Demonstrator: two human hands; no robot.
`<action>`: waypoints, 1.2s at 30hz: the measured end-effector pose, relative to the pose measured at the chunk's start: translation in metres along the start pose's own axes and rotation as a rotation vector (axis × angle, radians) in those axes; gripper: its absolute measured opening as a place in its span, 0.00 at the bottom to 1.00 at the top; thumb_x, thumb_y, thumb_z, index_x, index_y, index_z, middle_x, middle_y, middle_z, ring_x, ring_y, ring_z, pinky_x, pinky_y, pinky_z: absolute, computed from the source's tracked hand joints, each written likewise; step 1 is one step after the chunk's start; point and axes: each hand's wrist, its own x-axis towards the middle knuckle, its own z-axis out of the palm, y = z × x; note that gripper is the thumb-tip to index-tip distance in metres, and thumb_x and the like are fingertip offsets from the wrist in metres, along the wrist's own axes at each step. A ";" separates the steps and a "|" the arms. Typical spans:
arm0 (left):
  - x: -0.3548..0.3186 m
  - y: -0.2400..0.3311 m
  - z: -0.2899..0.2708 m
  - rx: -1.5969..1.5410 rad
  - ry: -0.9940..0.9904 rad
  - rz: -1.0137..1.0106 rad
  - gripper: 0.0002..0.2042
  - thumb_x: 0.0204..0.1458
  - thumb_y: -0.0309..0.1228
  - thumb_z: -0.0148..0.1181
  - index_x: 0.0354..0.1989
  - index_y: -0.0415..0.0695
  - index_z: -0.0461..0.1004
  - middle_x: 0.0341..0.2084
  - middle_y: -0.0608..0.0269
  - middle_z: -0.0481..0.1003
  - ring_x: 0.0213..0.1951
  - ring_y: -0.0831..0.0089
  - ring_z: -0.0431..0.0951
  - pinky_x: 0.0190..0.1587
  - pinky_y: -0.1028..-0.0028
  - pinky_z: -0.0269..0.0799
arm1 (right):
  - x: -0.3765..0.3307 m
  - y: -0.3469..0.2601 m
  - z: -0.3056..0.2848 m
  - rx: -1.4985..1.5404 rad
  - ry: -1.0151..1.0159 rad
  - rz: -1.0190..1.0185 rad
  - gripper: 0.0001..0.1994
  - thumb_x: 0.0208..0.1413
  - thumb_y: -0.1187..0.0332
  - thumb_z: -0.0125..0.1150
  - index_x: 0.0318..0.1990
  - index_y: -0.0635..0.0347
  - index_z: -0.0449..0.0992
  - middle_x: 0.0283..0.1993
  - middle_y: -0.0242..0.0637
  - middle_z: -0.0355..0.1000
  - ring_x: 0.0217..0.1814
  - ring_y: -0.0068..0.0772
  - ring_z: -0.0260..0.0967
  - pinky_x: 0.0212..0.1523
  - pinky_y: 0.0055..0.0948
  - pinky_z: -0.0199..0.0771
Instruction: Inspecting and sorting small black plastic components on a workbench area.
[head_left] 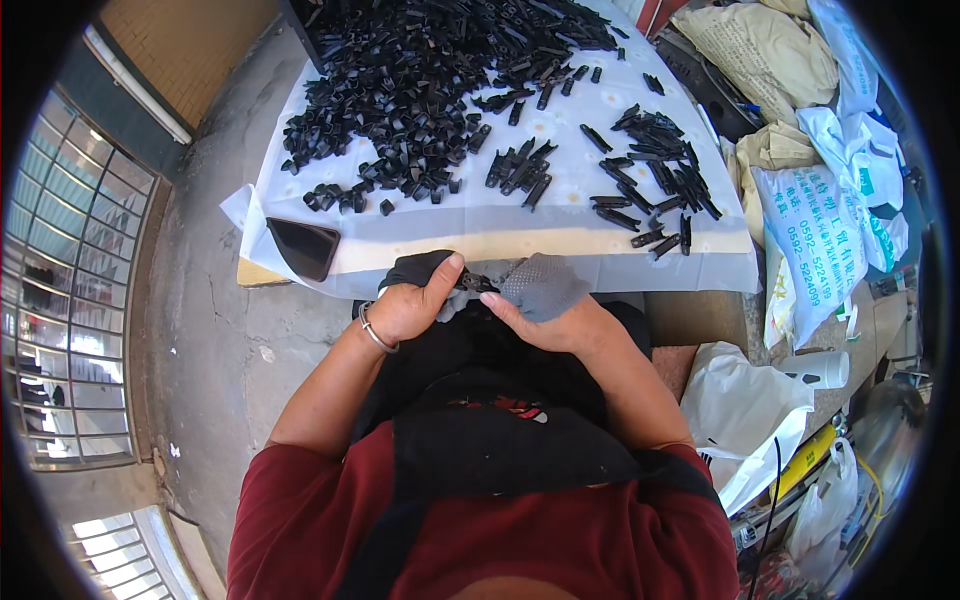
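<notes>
Both hands meet just in front of the near edge of the table (300, 150). The left hand (405, 305) is closed, its thumb pressed down on a small black clip (474, 283) and a dark cloth. The right hand (555, 315), with a grey glove over the fingers, pinches the same clip from the other side. The big pile (420, 70) of clips covers the far part of the table, and a sorted group (655, 165) lies near the right edge. A phone (303, 247) sits at the near left corner, partly over the edge. I think an elbow bump could knock it down. The clip is held over the lap, so a slip may drop it to the floor.
</notes>
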 end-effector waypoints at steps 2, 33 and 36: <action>0.000 -0.001 -0.001 0.010 -0.016 0.000 0.19 0.58 0.41 0.41 0.33 0.36 0.71 0.27 0.52 0.74 0.31 0.62 0.72 0.35 0.68 0.67 | 0.001 0.001 0.001 -0.021 -0.023 -0.011 0.17 0.54 0.57 0.49 0.41 0.61 0.71 0.40 0.44 0.70 0.43 0.47 0.66 0.44 0.38 0.65; 0.076 -0.043 -0.010 0.969 0.331 0.108 0.13 0.47 0.34 0.51 0.41 0.47 0.71 0.35 0.56 0.73 0.36 0.59 0.74 0.39 0.66 0.70 | 0.052 0.055 -0.016 -0.556 0.032 0.365 0.13 0.52 0.58 0.49 0.34 0.59 0.71 0.33 0.44 0.70 0.36 0.46 0.68 0.35 0.42 0.67; 0.081 -0.050 -0.004 0.926 0.366 0.171 0.12 0.45 0.30 0.51 0.40 0.49 0.71 0.35 0.57 0.72 0.38 0.60 0.74 0.39 0.64 0.69 | 0.051 0.066 -0.003 -0.563 0.081 0.298 0.14 0.51 0.58 0.51 0.37 0.58 0.72 0.34 0.44 0.71 0.37 0.46 0.68 0.37 0.41 0.68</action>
